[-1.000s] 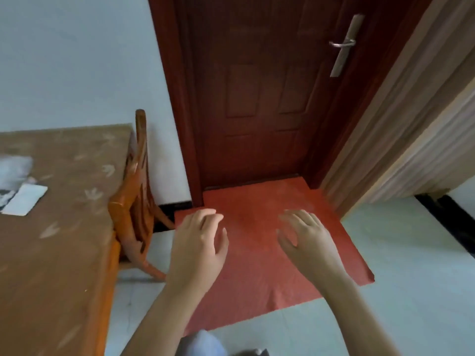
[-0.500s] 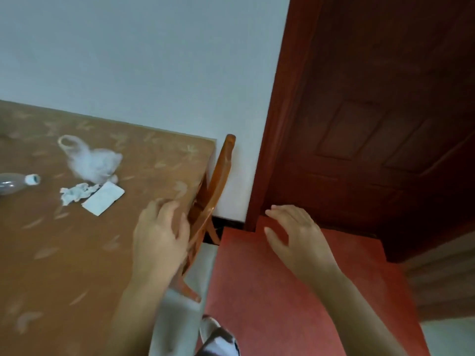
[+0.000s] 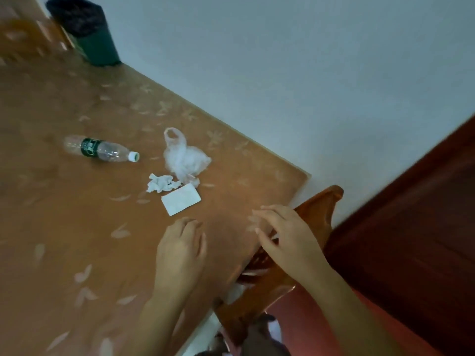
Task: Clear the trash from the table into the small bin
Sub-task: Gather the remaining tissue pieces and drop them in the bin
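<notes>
On the brown patterned table [image 3: 64, 227] lie a clear plastic bottle [image 3: 100, 149] with a green label, a crumpled clear plastic bag [image 3: 183, 156], a crumpled white tissue [image 3: 160, 183] and a flat white paper [image 3: 181, 202]. A small dark green bin [image 3: 88, 34] with a black liner stands at the far left corner by the wall. My left hand [image 3: 181, 253] hovers over the table just below the white paper, fingers loosely curled, holding nothing. Over the table's right edge is my right hand [image 3: 285, 232], fingers spread and empty.
An orange wooden chair [image 3: 316, 219] is pushed against the table's right edge, under my right hand. A dark red door [image 3: 411, 214] fills the right side, with a red mat [image 3: 308, 319] on the floor below. A pale wall [image 3: 282, 60] runs behind the table.
The view has swung left from the door to the table, so the trash and bin came into sight. Both hands have moved from above the mat to above the table's right end.
</notes>
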Available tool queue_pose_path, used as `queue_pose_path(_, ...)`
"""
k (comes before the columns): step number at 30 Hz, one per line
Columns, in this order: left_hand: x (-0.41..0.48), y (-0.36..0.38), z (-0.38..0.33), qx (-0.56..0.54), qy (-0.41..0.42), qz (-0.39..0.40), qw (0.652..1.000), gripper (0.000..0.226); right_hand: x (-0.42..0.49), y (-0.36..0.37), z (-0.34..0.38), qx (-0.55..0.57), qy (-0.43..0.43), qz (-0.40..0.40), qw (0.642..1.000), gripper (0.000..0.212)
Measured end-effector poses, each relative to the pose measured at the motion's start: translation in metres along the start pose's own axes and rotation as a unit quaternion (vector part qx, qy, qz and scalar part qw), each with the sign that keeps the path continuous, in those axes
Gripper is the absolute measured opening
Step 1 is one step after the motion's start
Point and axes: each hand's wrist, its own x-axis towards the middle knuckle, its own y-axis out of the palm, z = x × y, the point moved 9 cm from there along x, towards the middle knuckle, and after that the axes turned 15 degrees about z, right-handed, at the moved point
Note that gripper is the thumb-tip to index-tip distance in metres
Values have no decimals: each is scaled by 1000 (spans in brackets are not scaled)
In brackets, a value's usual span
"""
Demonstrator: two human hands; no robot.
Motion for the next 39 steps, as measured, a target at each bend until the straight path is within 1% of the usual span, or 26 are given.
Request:
queue_pose_path(4,14,-4,47,12,-90,-31,995,23,64,25,11,3,-65,59,996,32)
queue_pose_path(7,29,-5,86,4,-164,-50,985,22,112,50,18,2,-109,110,988,30)
queue_pose_path(11,51,1,151,-5,-274,-58,960,22,168,80,14,6,-120,149,982,27)
queue_pose_path(13,67,9,176,0,-298,-53,953,24,192,97,13,6,-124,164,979,25)
queue_pose_path(15,81,13,194,-14,-323,-68,944,23,212,116,12,8,-133,186,973,25)
queue_pose_path(19,114,19,213,-40,-328,-108,938,15,240,151,14,11,-141,221,965,27)
queue_pose_path(21,129,26,222,-63,-330,-111,935,16,252,164,15,11,-142,230,963,28)
queue_pose_path(27,161,54,234,-53,-302,-57,950,26,268,183,12,42,-140,231,962,27)
queue_pose_path(30,164,61,236,-43,-297,-53,952,22,269,188,10,44,-143,230,962,25)
queue_pose_path(33,159,62,238,-71,-296,-60,951,20,268,190,9,48,-148,227,961,24)
queue_pose_path(36,140,55,242,-119,-314,-91,938,17,265,189,11,53,-156,217,962,23)
queue_pose_path(39,112,36,237,-157,-325,-147,921,13,264,188,16,44,-163,208,963,23)
